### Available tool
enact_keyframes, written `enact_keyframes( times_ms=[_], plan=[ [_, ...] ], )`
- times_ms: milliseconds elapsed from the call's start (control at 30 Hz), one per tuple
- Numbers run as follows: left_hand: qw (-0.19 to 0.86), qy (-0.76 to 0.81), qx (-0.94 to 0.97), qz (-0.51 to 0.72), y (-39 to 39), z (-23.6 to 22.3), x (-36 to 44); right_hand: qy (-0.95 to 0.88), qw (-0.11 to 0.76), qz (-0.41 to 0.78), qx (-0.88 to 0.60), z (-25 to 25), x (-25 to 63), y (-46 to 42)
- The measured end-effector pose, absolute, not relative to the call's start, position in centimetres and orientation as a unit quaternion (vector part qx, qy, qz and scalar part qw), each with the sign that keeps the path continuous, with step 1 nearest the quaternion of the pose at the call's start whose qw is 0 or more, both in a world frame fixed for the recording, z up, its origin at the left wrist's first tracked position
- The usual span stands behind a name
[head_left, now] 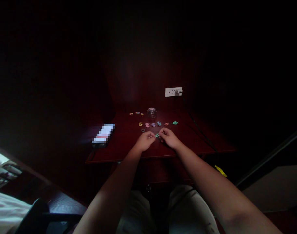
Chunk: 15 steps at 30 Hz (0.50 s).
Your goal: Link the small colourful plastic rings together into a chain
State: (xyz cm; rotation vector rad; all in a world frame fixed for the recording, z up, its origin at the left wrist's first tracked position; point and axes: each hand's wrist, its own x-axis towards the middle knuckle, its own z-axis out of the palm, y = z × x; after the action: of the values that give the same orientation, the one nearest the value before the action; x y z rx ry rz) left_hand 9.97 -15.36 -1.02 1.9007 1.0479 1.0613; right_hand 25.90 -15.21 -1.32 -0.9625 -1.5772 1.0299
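Between my hands a light green hair tie (157,135) is drawn out over the front part of the dark red desk. My left hand (146,140) pinches one end of it, and my right hand (168,137) pinches the other. Just beyond my fingers lies a row of small piles of hair ties: yellow (140,124), pink (147,125), purple (153,125), blue-grey (159,123), red-pink (166,124) and green (175,123). A single dark hair tie (143,130) rests nearer my left hand.
A clear lidded jar (152,112) stands behind the piles, with several mixed hair ties (138,113) to its left. A lit phone (103,134) is at the desk's left side. A white wall socket (173,92) holds a plug; a dark cable (202,132) crosses the desk's right side.
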Motion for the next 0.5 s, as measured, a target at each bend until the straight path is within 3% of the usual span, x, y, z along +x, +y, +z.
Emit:
enact_keyframes(
  times_ms=[500],
  plan=[
    [0.385,0.4,0.718,0.419,-15.78,-0.73,10.2,-0.652,0.493,0.42,-0.394,-1.69,26.05,-14.89]
  ],
)
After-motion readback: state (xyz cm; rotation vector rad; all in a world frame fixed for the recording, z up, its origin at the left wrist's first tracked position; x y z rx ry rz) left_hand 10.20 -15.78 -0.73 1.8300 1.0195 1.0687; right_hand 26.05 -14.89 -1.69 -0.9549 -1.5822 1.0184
